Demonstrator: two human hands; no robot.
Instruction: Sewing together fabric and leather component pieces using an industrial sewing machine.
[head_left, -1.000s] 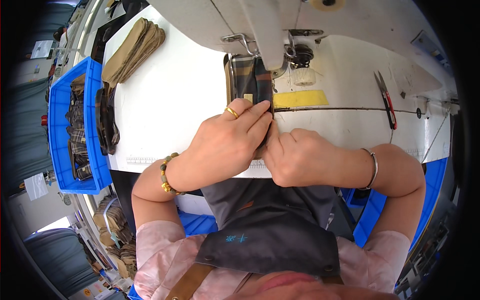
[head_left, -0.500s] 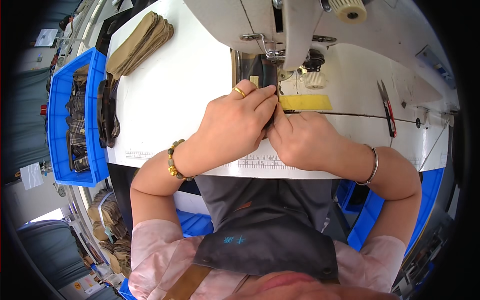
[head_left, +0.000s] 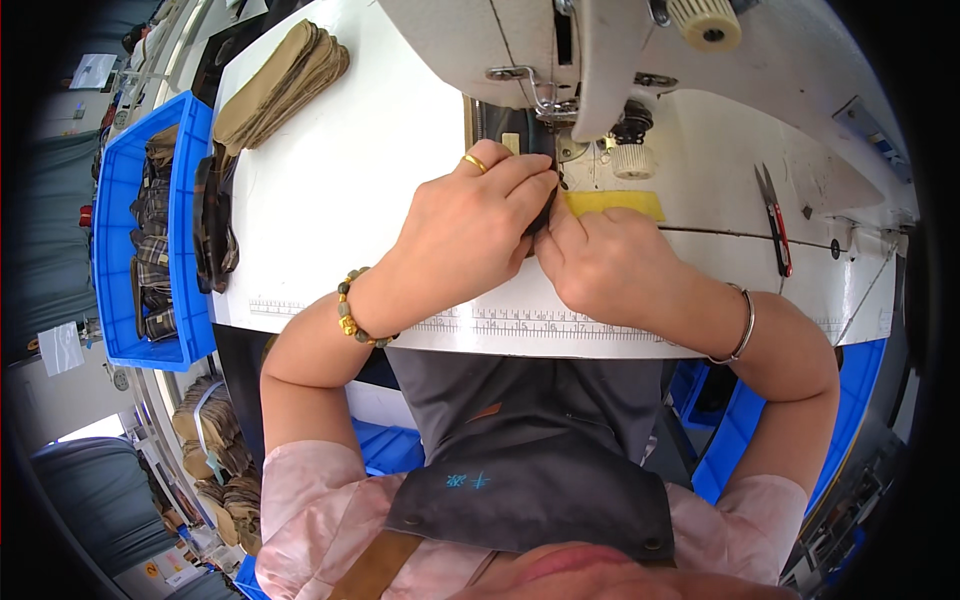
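A dark fabric piece (head_left: 525, 126) with a zipper and a tan edge along its left side lies on the white table, its far end under the needle area of the sewing machine (head_left: 470, 40). My left hand (head_left: 462, 222), wearing a ring and a beaded bracelet, lies over the piece with bent fingers holding it down. Closed at the near right edge of the same fabric is my right hand (head_left: 605, 262), its fingertips beside the left ones. Both hands cover the near part of the piece. A yellow strip (head_left: 640, 204) sits just beyond my right hand.
Red-handled thread snips (head_left: 776, 225) lie at the right. A stack of tan fabric pieces (head_left: 282, 88) rests far left. Beside the table's left edge stands a blue bin (head_left: 190, 240) of plaid pieces. A printed ruler (head_left: 520, 322) runs along the front edge.
Both hands have shifted slightly away from me, toward the machine, along with the dark fabric. My right hand now overlaps the lower edge of the yellow strip.
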